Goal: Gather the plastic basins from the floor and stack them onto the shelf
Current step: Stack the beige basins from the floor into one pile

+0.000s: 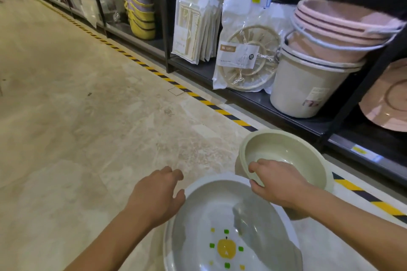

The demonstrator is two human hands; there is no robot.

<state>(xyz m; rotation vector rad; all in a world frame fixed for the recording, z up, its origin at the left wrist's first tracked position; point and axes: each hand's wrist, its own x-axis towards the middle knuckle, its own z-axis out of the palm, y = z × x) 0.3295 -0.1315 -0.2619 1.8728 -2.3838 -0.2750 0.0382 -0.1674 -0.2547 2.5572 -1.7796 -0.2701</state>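
The pale green round plastic basin is up off the floor in my right hand, my fingers curled over its near rim. It tilts with its mouth towards me, and its left wall looks doubled, as if a second basin nests under it. The large grey-white round plastic basin lies mouth up on the floor just below, a yellow apple ringed by green squares printed inside. The black metal shelf runs along the right.

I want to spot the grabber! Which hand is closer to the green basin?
Right. The right hand grips the green basin by its near rim; the left hand hovers apart, beside the white basin.
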